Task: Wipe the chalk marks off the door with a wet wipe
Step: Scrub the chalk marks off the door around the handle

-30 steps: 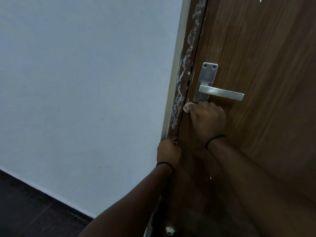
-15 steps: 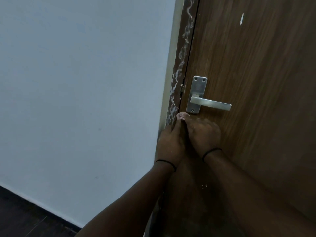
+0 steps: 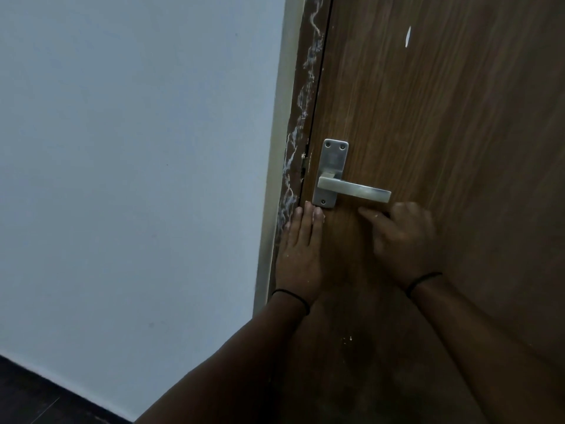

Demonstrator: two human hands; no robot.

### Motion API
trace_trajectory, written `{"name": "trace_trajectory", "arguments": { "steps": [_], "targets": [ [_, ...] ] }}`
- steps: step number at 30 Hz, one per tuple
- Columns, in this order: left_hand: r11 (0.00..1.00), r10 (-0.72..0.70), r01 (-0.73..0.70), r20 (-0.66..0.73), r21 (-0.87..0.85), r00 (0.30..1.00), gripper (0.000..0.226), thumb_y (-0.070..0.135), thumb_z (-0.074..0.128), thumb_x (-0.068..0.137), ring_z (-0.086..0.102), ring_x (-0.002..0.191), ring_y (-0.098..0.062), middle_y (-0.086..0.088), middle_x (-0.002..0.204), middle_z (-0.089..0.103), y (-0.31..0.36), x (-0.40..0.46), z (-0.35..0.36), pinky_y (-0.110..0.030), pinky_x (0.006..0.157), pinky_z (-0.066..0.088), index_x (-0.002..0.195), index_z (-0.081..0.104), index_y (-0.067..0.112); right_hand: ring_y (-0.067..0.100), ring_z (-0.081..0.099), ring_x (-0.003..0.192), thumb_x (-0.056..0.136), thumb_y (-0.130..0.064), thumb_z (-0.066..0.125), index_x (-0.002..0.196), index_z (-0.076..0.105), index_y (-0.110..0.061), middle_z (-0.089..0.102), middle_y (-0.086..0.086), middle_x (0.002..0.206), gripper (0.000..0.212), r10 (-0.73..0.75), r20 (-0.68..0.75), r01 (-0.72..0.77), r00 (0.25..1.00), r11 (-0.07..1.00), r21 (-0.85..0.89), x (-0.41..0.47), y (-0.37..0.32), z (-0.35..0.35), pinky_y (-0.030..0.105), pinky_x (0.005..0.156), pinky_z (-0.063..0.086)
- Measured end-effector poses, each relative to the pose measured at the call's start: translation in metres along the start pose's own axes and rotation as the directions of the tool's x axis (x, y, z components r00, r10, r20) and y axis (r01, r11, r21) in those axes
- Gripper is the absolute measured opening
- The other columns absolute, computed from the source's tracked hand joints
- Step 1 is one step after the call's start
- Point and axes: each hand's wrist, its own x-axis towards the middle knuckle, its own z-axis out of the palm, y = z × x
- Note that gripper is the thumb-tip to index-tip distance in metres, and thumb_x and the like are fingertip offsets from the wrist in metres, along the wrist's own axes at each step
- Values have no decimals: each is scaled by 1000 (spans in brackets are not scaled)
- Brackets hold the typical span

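1. The left hand (image 3: 301,255) lies flat with straight fingers on the wooden door (image 3: 443,117), at its left edge, fingertips just below the metal handle (image 3: 351,188).
2. The right hand (image 3: 403,237) is loosely curled under the lever; whether it holds anything cannot be told.
3. White chalk marks (image 3: 293,166) run along the door frame (image 3: 305,87).

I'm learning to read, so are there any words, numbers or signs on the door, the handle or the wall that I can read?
No, there are none.
door: only wood grain and a small white mark, no letters.
handle: plain metal with screws, no brand or number.
chalk marks on the frame: just scribbles, not letters.
wall: plain, nothing written.
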Motion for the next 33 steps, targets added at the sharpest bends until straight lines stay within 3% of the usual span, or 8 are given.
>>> {"name": "trace_trajectory", "arguments": {
  "steps": [3,6,9,13,18,24,30,33],
  "targets": [
    [999,-40,40,-27,19,999,81,29,58,96,-4,152,-24,-7,164,-2,3,-1,8,-43,123,8,156,5,14,31,45,135,101,-20,45,132,59,-16,49,11,146,34,-20,-42,14,999,990,-142,10,10,4,52,111,31],
    [999,-34,31,-87,-42,996,69,26,50,99,2,152,-24,-9,164,5,6,-2,13,-48,122,16,155,13,11,25,13,151,103,-36,37,153,28,-14,20,8,162,56,2,64,12,998,974,-228,17,2,20,54,120,11],
    [999,-29,23,-112,-48,993,63,32,39,101,3,152,-22,-8,164,9,1,-2,16,-47,121,18,155,15,12,23,3,152,102,-44,30,157,12,-18,6,2,165,63,80,61,-62,995,965,-253,12,-3,41,53,121,2],
    [1000,-5,2,-123,-24,992,61,36,32,102,3,152,-21,-9,164,8,-7,-2,23,-42,123,13,155,14,11,23,3,152,102,-44,28,157,10,-19,5,0,165,63,67,-15,-68,998,953,-295,6,1,56,51,121,-3],
    [961,-256,246,-70,-129,964,67,43,26,103,-8,151,-19,-7,164,-7,-16,-44,46,-40,123,10,155,1,10,24,3,152,103,-44,29,157,9,-19,6,1,165,63,47,-44,-58,998,957,-283,7,3,56,52,121,-1],
    [875,-424,407,-12,-264,905,70,46,26,103,-16,149,-12,3,162,-20,0,-60,61,-45,123,15,155,-9,16,24,5,152,103,-43,28,157,9,-19,8,2,165,62,39,-59,-54,997,959,-277,7,3,56,53,121,2],
    [829,-480,437,-42,-349,876,73,47,27,101,-17,149,-11,3,162,-23,13,-42,58,-47,119,25,154,-12,15,25,8,152,103,-43,30,157,12,-19,13,3,164,62,15,-93,-43,996,953,-300,5,4,57,53,121,5],
    [848,-447,392,-87,-356,890,72,43,29,102,-15,150,-14,-1,162,-20,13,-29,56,-43,121,19,155,-10,12,25,8,152,103,-43,31,157,12,-19,13,3,164,62,12,-96,-40,995,955,-295,5,4,57,54,121,5]
  ]
}}
